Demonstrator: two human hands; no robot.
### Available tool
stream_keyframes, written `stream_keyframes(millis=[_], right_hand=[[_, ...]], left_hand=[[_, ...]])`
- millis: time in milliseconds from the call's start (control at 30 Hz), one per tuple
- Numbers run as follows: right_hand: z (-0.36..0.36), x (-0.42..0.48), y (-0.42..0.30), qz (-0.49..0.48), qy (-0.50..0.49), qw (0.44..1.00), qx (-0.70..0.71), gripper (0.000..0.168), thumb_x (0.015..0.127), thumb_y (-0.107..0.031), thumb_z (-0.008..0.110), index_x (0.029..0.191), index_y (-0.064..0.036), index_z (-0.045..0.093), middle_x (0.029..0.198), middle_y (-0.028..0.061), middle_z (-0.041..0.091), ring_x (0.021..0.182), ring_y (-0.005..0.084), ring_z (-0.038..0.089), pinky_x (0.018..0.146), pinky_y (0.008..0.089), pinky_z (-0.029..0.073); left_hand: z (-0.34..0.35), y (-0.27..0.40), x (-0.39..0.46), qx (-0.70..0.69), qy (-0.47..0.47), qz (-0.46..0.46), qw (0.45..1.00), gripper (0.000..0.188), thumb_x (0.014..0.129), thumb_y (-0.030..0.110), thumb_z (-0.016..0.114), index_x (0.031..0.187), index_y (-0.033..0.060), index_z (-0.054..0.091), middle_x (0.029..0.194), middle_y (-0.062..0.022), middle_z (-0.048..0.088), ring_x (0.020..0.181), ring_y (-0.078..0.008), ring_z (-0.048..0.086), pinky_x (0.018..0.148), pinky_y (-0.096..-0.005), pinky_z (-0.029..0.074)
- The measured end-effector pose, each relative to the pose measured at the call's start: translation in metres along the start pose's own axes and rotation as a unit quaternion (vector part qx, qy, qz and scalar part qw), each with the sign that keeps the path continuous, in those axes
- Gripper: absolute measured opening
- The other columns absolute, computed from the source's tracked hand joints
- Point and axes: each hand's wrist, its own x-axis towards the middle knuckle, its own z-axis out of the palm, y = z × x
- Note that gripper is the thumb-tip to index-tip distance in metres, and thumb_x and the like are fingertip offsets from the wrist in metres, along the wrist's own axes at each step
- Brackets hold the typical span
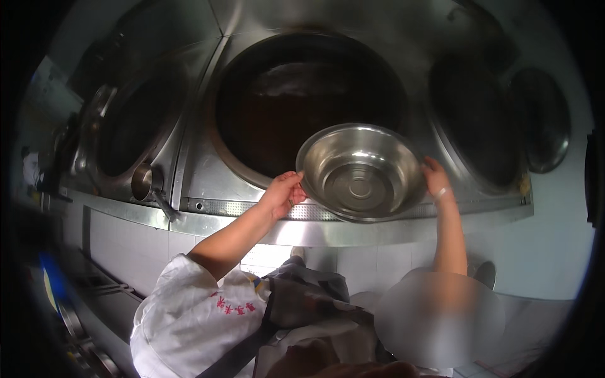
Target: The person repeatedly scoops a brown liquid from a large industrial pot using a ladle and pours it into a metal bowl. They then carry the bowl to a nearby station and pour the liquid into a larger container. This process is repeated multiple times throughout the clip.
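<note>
A wide stainless steel basin [361, 186] is held between my two hands, over the front rim of a large dark wok [302, 94] set in a steel range. My left hand [286, 193] grips the basin's left rim, thumb on top and fingers below. At the right rim, my right hand [436, 178] has hold of the edge; some of its fingers are hidden behind the basin. The basin tips slightly towards me, and its bare inside with ringed base shows no contents. A dark, shiny surface lies in the wok; I cannot tell whether it is liquid.
A second wok [137, 127] sits to the left, with a steel dipper [142, 182] in front, its handle over the counter edge. Another dark wok [472, 127] and a round metal lid or pan [541, 120] stand right. A perforated drain strip [231, 209] runs along the range's front.
</note>
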Motion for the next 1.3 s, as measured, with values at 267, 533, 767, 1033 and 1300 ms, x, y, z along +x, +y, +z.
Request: stream_keyframes(millis=[267, 533, 767, 1033, 1300], right_hand=[[0.114, 0.171, -0.042, 0.055, -0.191, 0.936, -0.289, 0.023, 0.08, -0.015, 0.046, 0.083, 0.001, 0.063, 0.07, 0.0145, 0.061, 0.053, 0.023, 0.057, 0.043, 0.0352, 0.045], [0.164, 0.251, -0.023, -0.032, -0.206, 0.876, -0.435, 0.027, 0.078, -0.012, 0.044, 0.088, 0.005, 0.063, 0.08, 0.0199, 0.063, 0.07, 0.0316, 0.063, 0.058, 0.0396, 0.051], [0.196, 0.284, 0.004, -0.07, -0.186, 0.85, -0.488, 0.03, 0.079, -0.015, 0.044, 0.093, 0.001, 0.065, 0.1, 0.0227, 0.06, 0.098, 0.0344, 0.058, 0.081, 0.0399, 0.048], [0.216, 0.289, 0.023, -0.118, -0.223, 0.808, -0.533, 0.028, 0.081, -0.015, 0.043, 0.09, -0.002, 0.066, 0.102, 0.0212, 0.059, 0.1, 0.0344, 0.056, 0.085, 0.0397, 0.046], [0.214, 0.259, 0.031, -0.112, -0.025, 0.93, -0.351, 0.03, 0.088, -0.021, 0.04, 0.095, 0.0, 0.06, 0.092, 0.0243, 0.06, 0.091, 0.0387, 0.057, 0.078, 0.0425, 0.046]], left_hand=[[-0.083, 0.027, 0.087, -0.134, 0.174, -0.022, 0.975, 0.017, 0.088, 0.017, 0.05, 0.076, 0.0061, 0.055, 0.061, -0.0045, 0.055, 0.053, -0.0126, 0.054, 0.045, -0.0235, 0.046], [-0.099, 0.006, 0.134, -0.095, 0.259, -0.066, 0.959, 0.015, 0.087, 0.018, 0.048, 0.08, 0.0074, 0.055, 0.068, -0.004, 0.056, 0.059, -0.0139, 0.054, 0.054, -0.0264, 0.047], [-0.111, -0.003, 0.163, -0.059, 0.296, -0.086, 0.95, 0.015, 0.088, 0.017, 0.047, 0.087, 0.0058, 0.057, 0.073, -0.004, 0.058, 0.061, -0.0134, 0.055, 0.054, -0.0259, 0.049], [-0.135, -0.005, 0.193, 0.014, 0.323, -0.1, 0.941, 0.012, 0.085, 0.015, 0.051, 0.083, 0.0058, 0.059, 0.065, -0.003, 0.057, 0.052, -0.0129, 0.054, 0.046, -0.0252, 0.049], [-0.137, -0.006, 0.197, 0.097, 0.302, -0.102, 0.943, 0.018, 0.085, 0.015, 0.049, 0.084, -0.001, 0.059, 0.068, -0.0075, 0.059, 0.053, -0.016, 0.058, 0.044, -0.0272, 0.051]])
